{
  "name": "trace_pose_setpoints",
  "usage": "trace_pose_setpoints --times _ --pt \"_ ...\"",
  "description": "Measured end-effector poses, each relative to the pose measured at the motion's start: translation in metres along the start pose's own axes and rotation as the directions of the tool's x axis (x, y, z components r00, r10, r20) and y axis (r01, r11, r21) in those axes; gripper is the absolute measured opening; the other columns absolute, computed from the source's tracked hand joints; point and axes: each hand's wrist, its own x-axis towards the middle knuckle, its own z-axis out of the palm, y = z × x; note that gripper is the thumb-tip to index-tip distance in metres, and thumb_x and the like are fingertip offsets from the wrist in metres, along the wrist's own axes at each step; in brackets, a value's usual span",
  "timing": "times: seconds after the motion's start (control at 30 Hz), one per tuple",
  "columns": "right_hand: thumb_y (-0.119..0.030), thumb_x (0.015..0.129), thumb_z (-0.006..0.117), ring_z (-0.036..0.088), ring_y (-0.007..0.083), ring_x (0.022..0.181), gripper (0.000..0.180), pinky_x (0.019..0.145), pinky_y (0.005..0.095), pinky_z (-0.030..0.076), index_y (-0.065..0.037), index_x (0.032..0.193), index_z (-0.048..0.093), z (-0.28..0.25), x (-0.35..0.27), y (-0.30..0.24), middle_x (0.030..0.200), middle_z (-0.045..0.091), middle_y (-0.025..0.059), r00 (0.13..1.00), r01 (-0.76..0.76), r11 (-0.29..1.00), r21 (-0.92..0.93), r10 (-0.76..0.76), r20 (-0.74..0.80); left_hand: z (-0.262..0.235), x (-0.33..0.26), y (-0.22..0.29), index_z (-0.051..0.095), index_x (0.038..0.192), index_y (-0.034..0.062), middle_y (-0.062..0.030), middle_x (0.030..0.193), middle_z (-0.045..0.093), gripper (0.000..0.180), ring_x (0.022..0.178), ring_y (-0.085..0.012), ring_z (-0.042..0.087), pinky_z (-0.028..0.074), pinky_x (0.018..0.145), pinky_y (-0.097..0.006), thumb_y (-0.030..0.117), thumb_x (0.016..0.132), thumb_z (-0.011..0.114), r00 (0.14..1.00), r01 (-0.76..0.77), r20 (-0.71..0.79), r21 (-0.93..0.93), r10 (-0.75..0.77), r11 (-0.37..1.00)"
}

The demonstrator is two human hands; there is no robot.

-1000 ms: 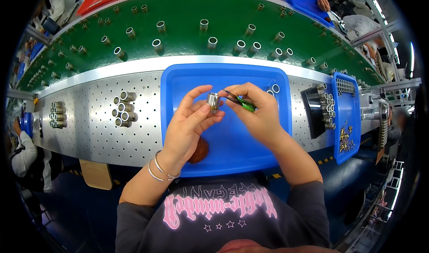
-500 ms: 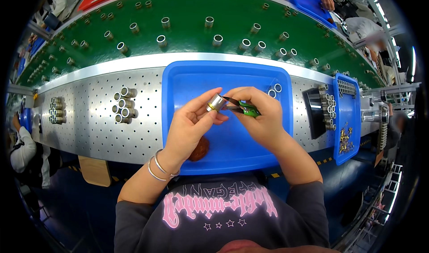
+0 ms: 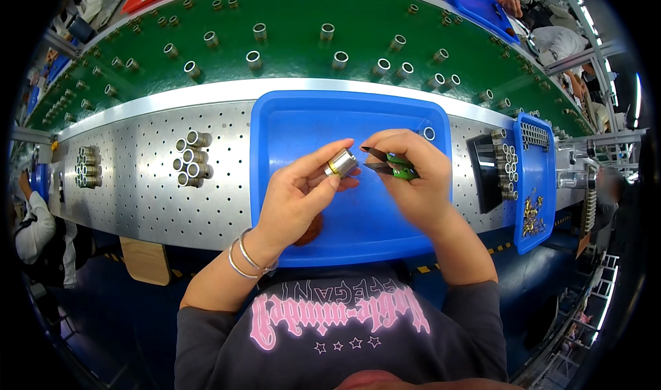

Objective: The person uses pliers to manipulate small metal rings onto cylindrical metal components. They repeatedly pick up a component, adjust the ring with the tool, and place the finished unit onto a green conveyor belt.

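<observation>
Cylinder (image 3: 343,161), 1, silvery metal with a yellow band toward its lower end: held tilted above the large blue tray (image 3: 365,231), its far end facing the upper right.

Left hand (image 3: 296,200): gripped the cylinder between thumb and fingers.

Right hand (image 3: 423,176): closed around a green-and-black hand tool (image 3: 392,170), its 2 pointed tips parted.

Change: 0.5 seconds earlier the tips lay against the cylinder in view; at this moment they stood just beside it, and the cylinder leaned further over. Judgement: the tool was probably not acting on the metal at this instant, which left that end exposed.

Surroundings: 1 reddish-brown round object (image 3: 311,233) in the tray, partly hidden by the left wrist; 1 group of similar metal cylinders (image 3: 195,157) on the perforated worktop (image 3: 138,183), to the left; 1 narrower blue tray (image 3: 540,173) with small brass-coloured pieces (image 3: 533,214), to the right.
</observation>
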Motion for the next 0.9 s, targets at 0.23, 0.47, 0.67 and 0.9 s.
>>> trace_pose_setpoints --times 0.23,0.47,0.67,0.9 --pt "-0.011 0.072 0.071 0.064 0.0209 0.073 0.029 0.063 0.0266 0.05 -0.004 0.099 0.062 -0.004 0.003 -0.011 0.089 0.064 0.0105 0.996 -0.066 0.987 -0.149 0.056 -0.073 -0.003 0.003 0.004 0.04 0.13 0.0001 -0.0158 0.112 0.057 0.044 0.095 -0.0194 0.06 0.047 0.085 -0.029 0.005 0.088 0.053 0.983 0.065 -0.164 -0.091 -0.079 0.994" --pt "-0.015 0.073 0.07 0.059 0.0179 0.055 0.023 0.047 0.026 0.043 -0.007 0.094 0.065 0.005 -0.005 0.0 0.069 0.062 0.0067 0.996 -0.032 0.974 -0.224 0.05 0.075 -0.002 0.003 0.003 0.04 0.126 0.0012 -0.0166 0.111 0.058 0.046 0.098 -0.019 0.058 0.045 0.088 -0.029 0.003 0.084 0.059 0.981 -0.034 -0.194 -0.146 0.005 0.989" --pt "-0.014 0.075 0.069 0.057 0.0169 0.053 0.017 0.046 0.0258 0.041 -0.007 0.09 0.067 0.008 -0.006 -0.001 0.065 0.061 0.0061 0.995 -0.086 0.978 -0.188 0.095 0.038 0.0 0.002 0.002 0.039 0.126 0.0005 -0.0184 0.11 0.058 0.047 0.096 -0.0181 0.058 0.046 0.087 -0.03 0.003 0.083 0.058 0.983 -0.057 -0.177 -0.098 0.039 0.994" --pt "-0.014 0.075 0.069 0.057 0.0164 0.052 0.015 0.045 0.0257 0.041 -0.007 0.089 0.067 0.007 -0.008 0.0 0.066 0.062 0.0062 0.992 -0.11 0.979 -0.173 0.119 0.042 -0.001 0.001 0.0 0.04 0.126 0.0009 -0.017 0.111 0.058 0.047 0.099 -0.0186 0.057 0.044 0.091 -0.03 0.0 0.082 0.059 0.987 -0.057 -0.155 -0.108 0.039 0.993"
